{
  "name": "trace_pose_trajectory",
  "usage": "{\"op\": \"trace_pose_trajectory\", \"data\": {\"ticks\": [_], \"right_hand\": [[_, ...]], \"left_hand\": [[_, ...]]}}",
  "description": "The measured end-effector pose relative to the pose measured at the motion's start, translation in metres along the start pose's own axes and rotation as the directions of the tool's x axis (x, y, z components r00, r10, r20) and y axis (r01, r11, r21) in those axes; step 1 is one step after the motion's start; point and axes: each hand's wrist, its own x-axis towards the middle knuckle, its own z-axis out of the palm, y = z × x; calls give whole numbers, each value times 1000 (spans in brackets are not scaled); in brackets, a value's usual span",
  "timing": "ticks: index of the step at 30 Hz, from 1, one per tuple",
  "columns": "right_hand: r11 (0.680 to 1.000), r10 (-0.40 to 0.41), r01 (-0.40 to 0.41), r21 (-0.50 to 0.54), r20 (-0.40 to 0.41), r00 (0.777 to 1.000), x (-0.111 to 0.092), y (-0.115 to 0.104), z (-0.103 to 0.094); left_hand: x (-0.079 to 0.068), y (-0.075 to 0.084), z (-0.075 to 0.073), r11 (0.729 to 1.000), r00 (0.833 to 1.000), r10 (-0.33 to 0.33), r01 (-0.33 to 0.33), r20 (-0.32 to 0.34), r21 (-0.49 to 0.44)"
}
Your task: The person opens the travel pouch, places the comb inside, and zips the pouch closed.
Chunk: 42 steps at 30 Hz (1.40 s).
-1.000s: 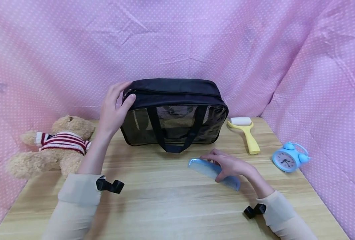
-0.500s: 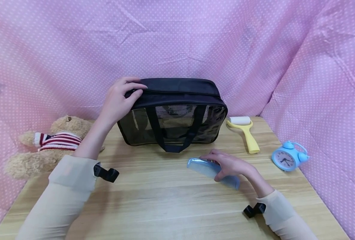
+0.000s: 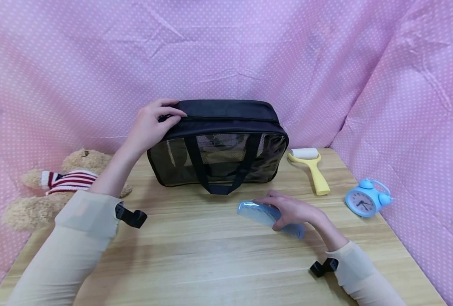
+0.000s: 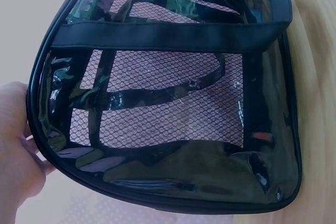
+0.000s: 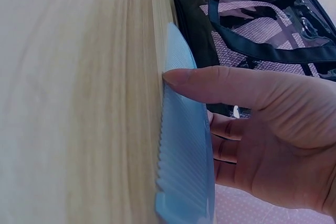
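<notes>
The right grip (image 3: 287, 210) clamped on a blue comb (image 3: 255, 212); the left grip (image 3: 150, 125) on a black bag (image 3: 220, 144).
We see the comb running between thumb and fingers, both ends projecting past the right grip, in front of the bag; we cannot tell whether it touches the bench (image 3: 196, 259). The left grip holds the bag's upper left corner.
</notes>
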Motion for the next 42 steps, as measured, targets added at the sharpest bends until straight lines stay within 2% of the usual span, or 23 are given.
{"op": "trace_pose_trajectory", "data": {"ticks": [9,18,26,30,35,42], "right_hand": [[999,-39,39,-12,-11,999,1,3,2],[1000,-29,29,-1,15,999,1,4,1],[999,-45,45,-14,-8,999,0,2,0],[998,-52,51,-26,-33,998,-1,-1,-4],[995,-91,87,-40,-109,990,-2,-4,-9],[994,-105,103,-19,-203,973,-8,-1,-20]], "left_hand": [[4,2,-4,997,995,-52,46,84,62],[7,1,-8,990,980,-103,84,170,112],[10,0,-8,984,967,-127,94,222,153],[11,-1,-7,981,958,-149,114,244,154],[10,-3,-9,980,951,-171,138,259,141],[11,-6,-7,981,947,-167,131,274,143]]}}
